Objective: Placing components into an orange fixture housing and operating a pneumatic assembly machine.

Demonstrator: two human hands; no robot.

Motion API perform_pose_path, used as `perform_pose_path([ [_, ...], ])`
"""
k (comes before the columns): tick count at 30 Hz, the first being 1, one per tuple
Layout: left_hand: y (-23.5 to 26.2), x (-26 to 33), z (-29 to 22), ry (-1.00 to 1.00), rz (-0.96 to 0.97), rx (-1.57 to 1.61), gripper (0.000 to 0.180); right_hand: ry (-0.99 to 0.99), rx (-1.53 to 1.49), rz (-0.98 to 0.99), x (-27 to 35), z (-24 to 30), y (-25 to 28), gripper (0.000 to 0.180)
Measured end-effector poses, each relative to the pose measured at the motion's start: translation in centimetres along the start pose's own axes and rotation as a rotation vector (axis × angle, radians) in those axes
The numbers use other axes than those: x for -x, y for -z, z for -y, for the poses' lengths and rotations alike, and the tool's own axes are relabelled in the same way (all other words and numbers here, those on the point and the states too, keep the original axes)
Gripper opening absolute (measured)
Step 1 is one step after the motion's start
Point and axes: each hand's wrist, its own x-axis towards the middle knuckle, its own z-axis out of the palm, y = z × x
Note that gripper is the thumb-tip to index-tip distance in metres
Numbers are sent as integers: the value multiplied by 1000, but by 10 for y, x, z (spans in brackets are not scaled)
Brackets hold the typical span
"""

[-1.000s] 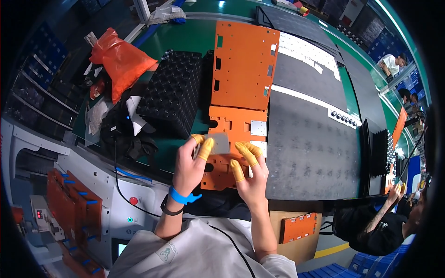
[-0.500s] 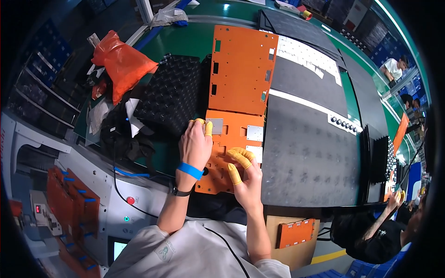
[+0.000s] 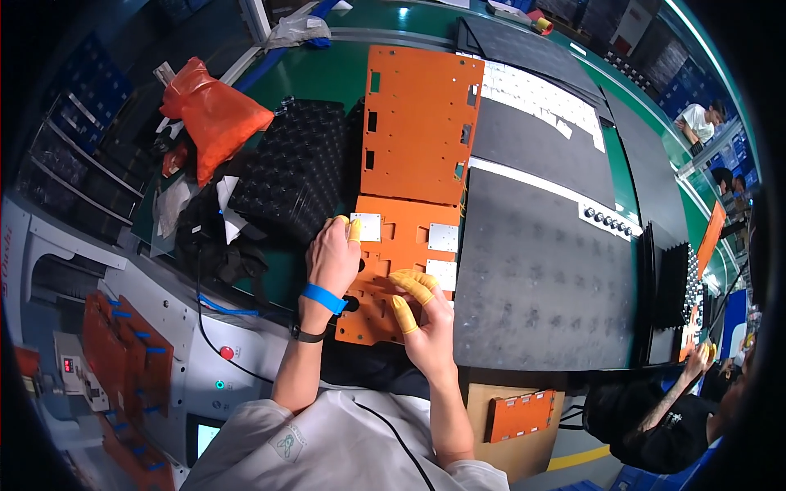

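My left hand (image 3: pixel 334 254), with yellow finger cots on its tips and a blue band at the wrist, pinches the left edge of a small silver metal plate (image 3: pixel 368 227). That plate lies at the upper left of an orange fixture base (image 3: pixel 401 221). Two more silver plates, an upper one (image 3: pixel 443 237) and a lower one (image 3: pixel 440 273), sit along the base's right side. Over the lower part of the base, my right hand (image 3: pixel 427 315) is open, its yellow-capped fingers bent and thumb apart, with nothing visible in it. The fixture's orange lid (image 3: pixel 419 123) is swung back behind.
Black dimpled trays (image 3: pixel 291 159) and an orange-red bag (image 3: pixel 213 114) stand to the left. Large dark panels (image 3: pixel 544 278) lie at right. A machine with a red button (image 3: pixel 227 353) is at lower left. A co-worker (image 3: pixel 663 417) works at far right.
The plate under my left hand looks flatter and brighter now, with more of its face showing. My right hand stays over the base. The whole view has shifted slightly.
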Motion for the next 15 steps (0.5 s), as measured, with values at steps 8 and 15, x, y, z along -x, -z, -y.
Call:
perform_pose_path([
  [8, -6, 0, -2, 4, 13, 18, 16, 5, 54, -10, 0, 1, -1, 30],
  [15, -8, 1, 0, 8, -2, 0, 18, 1, 98, 8, -2, 5, -4, 29],
])
